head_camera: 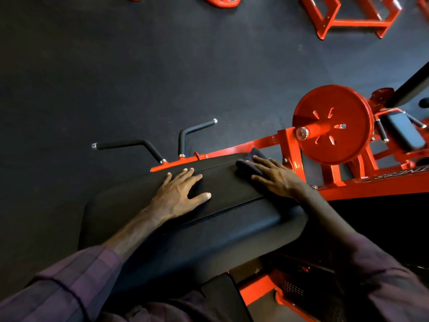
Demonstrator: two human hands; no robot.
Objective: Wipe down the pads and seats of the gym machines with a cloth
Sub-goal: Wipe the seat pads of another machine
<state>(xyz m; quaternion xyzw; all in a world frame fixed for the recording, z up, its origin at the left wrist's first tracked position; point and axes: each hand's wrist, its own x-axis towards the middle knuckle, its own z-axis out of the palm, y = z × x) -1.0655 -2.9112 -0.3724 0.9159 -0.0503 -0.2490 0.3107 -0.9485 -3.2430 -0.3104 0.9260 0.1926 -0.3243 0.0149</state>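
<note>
A large black padded pad (222,224) of a red gym machine fills the middle of the head view. My left hand (178,194) rests flat on the pad's top with fingers spread and straight. My right hand (276,175) presses a dark blue cloth (246,165) flat against the far right end of the pad, fingers extended over it. Most of the cloth is hidden under that hand. Purple sleeves cover both forearms.
Two black-gripped handles (130,145) stick out from the red frame (290,145) beyond the pad. A red weight plate (334,123) sits on a peg at the right. Another small black pad (404,133) lies further right. More red frames (355,17) stand at the top on dark rubber floor.
</note>
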